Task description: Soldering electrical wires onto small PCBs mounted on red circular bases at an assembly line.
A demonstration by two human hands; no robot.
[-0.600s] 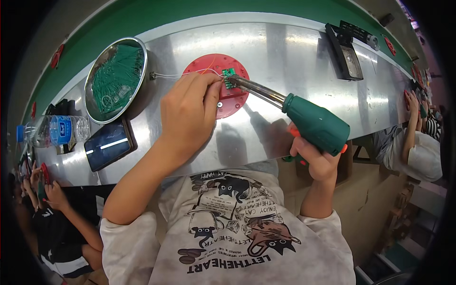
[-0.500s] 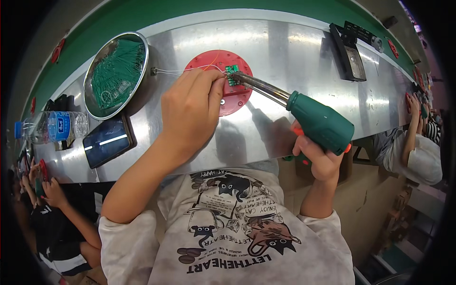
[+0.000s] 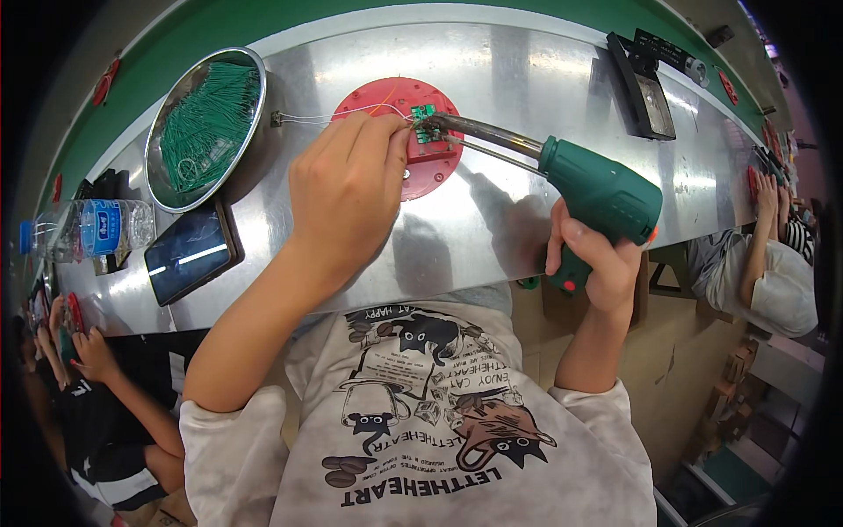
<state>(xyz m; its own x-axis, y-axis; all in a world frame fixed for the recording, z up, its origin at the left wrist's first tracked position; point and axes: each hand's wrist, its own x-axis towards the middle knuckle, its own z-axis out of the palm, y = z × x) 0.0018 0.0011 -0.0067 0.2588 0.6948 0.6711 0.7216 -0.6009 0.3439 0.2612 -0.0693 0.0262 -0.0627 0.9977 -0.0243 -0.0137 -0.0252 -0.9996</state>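
Observation:
My right hand (image 3: pixel 601 259) is wrapped round the handle of a green soldering gun (image 3: pixel 606 189). Its long metal tip points left and meets a small green circuit board (image 3: pixel 425 125), and a thin feed tube runs beneath it. The board lies on a round red plastic piece (image 3: pixel 432 172) on the metal bench. Beside the board, my left hand (image 3: pixel 347 180) is closed in a pinch on what looks like a thin wire, mostly hidden by the fingertips. White wires (image 3: pixel 316 119) lead from the board to a small connector (image 3: pixel 277 119) on the left.
A metal bowl (image 3: pixel 257 110) of green wires (image 3: pixel 206 123) stands at the left, with a phone (image 3: pixel 189 255) and a water bottle (image 3: pixel 101 230) nearer me. A black soldering stand (image 3: pixel 645 92) is at the far right. Other people work at both sides.
My right hand has tilted the soldering gun, so its handle and feed tube now show. The tip stays at the board, and my left hand keeps its pinch. The whole view has shifted slightly.

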